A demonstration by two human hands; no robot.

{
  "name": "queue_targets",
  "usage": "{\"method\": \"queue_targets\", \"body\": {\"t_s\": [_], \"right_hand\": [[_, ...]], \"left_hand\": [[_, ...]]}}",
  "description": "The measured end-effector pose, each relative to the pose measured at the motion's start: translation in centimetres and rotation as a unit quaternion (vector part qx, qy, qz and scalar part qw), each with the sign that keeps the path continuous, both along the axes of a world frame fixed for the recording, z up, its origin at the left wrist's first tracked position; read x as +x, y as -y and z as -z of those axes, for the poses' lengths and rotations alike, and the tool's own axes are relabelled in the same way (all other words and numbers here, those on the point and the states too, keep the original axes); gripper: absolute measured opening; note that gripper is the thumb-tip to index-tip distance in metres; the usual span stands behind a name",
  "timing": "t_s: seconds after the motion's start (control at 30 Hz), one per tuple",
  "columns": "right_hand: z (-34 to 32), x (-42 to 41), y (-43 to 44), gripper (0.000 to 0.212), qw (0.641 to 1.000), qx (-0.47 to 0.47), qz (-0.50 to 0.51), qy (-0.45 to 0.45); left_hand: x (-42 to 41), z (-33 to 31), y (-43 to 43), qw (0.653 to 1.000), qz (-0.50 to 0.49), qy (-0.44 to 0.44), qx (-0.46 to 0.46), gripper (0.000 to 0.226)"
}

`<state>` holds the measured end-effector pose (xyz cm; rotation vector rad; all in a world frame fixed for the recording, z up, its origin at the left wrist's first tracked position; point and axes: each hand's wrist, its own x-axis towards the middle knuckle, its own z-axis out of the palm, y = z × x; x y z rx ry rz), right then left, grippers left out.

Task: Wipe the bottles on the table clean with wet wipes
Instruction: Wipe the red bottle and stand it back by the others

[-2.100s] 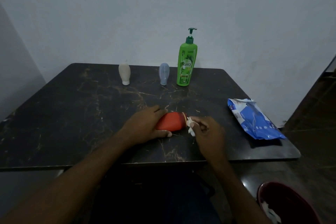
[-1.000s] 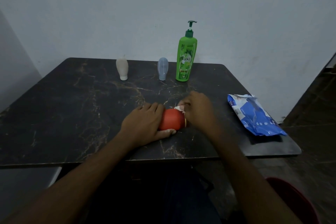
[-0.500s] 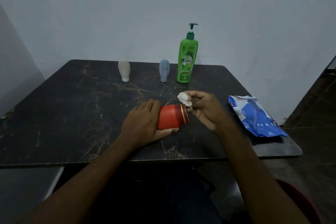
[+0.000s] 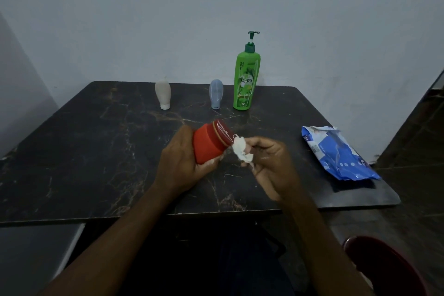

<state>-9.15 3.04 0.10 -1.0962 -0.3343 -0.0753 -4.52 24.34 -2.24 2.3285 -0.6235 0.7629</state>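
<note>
Nearest the camera, at the lower right corner, the curved rim of a dark red tub [image 4: 384,269] shows below the desk edge. Two bare forearms reach forward over the near edge of the dark, marble-veined desk [image 4: 96,151]. The left hand [image 4: 180,166] grips the red bottle [image 4: 207,145] round its body: the thumb [image 4: 212,163] is curled along the near underside, while the other fingers wrap the far side and are mostly hidden behind it. The red bottle is short and squat, tilted so that its glossy cap with a thin gold band points up and away to the right; it sits over the middle of the desk, and I cannot tell whether its base touches the surface. Just beside it, the right hand [image 4: 272,168] pinches a crumpled white wet wipe [image 4: 241,151] between the thumb and bent fingers [image 4: 258,143], palm turned towards the camera, and the wipe touches the lower edge of the cap. Further right, near the desk's side edge, lies a blue wipes pack [image 4: 338,156], flat and wrinkled. Along the far edge three bottles stand upright and apart: a beige bottle [image 4: 163,94] resting on its cap, a blue-grey bottle [image 4: 216,94] likewise, and a tall green pump bottle [image 4: 246,79] just to its right. Behind them rises a plain pale wall [image 4: 216,7].
</note>
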Motion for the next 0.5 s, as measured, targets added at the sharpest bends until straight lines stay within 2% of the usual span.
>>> {"method": "queue_targets", "body": {"t_s": [0.1, 0.17, 0.23, 0.33, 0.4, 0.5], "right_hand": [[-2.0, -0.5, 0.4, 0.013, 0.998, -0.004, 0.054, 0.015], [-3.5, -0.4, 0.6, 0.016, 0.985, -0.103, 0.127, 0.054], [-4.7, -0.4, 0.6, 0.015, 0.945, -0.248, 0.172, 0.123], [-5.8, -0.7, -0.1, 0.013, 0.867, -0.416, 0.181, 0.206], [-6.4, -0.6, -0.7, 0.010, 0.826, -0.468, 0.205, 0.237], [-7.5, 0.1, -1.6, 0.007, 0.826, -0.464, 0.234, 0.219]], "left_hand": [[0.0, 0.0, -0.1, 1.000, 0.000, 0.005, 0.004, 0.069], [0.0, 0.0, -0.2, 1.000, 0.004, 0.007, 0.002, 0.068], [0.0, 0.1, -0.2, 1.000, 0.006, 0.013, 0.001, 0.066], [-0.1, 0.0, -0.1, 1.000, 0.020, 0.017, 0.000, 0.065], [-0.2, -0.1, -0.1, 0.999, 0.035, 0.013, 0.006, 0.066], [-0.3, -0.3, -0.1, 0.999, 0.039, 0.014, 0.016, 0.066]]}}
